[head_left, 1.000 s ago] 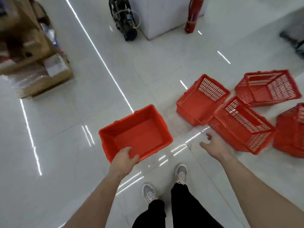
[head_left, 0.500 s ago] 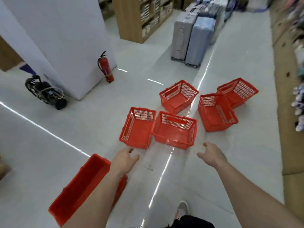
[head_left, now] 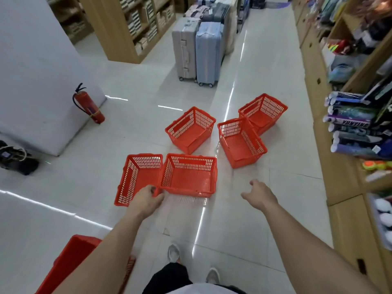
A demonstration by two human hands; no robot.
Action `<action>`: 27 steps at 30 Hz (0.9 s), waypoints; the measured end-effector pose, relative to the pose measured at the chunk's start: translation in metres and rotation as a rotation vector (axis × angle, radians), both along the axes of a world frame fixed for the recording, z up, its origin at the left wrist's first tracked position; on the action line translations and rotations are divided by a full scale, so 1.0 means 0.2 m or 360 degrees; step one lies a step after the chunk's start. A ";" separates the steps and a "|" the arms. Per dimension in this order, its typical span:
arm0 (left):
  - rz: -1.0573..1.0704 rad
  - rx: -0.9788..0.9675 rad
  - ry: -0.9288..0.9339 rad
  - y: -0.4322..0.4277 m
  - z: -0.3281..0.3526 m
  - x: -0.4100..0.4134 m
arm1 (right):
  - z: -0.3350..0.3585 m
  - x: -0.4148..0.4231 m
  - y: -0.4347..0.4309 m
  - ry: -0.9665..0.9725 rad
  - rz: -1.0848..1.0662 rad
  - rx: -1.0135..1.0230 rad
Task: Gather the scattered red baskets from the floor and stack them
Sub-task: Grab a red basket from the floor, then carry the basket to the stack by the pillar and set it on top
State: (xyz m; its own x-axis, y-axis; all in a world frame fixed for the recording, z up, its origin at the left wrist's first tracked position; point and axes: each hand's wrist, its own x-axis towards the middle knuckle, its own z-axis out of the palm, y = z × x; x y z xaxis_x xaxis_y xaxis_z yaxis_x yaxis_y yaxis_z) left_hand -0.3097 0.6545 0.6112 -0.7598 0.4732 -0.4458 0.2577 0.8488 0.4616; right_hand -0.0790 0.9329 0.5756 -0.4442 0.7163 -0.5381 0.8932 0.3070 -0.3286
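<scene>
Status: gathering barely begun, nothing stacked.
I see five red baskets [head_left: 188,175] scattered on the floor [head_left: 254,219], one basket [head_left: 72,264] by my feet; left hand [head_left: 146,200] fingers curled at a rim, grip unconfirmed; right hand [head_left: 259,195] open, empty.

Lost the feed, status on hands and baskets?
Left hand at nearest basket corner, grip unclear. Right hand open, empty. Five baskets loose, none stacked. Path clear.

Single head-worn wide view, looking forward and down, floor [head_left: 244,240] fairly near
</scene>
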 end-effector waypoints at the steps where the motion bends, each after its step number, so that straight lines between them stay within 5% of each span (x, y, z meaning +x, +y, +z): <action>1: -0.0009 -0.0014 -0.0003 0.04 -0.01 -0.02 | -0.02 -0.01 0.03 -0.0007 -0.0003 -0.0008; 18: 0.0052 -0.0145 -0.0168 0.70 -0.60 -1.08 | -0.54 -0.98 0.57 -0.0214 -0.0047 -0.0255; 27: 0.0087 -0.0353 -0.0253 0.96 -1.62 -1.64 | -1.48 -1.65 0.93 -0.0095 -0.0048 -0.0369</action>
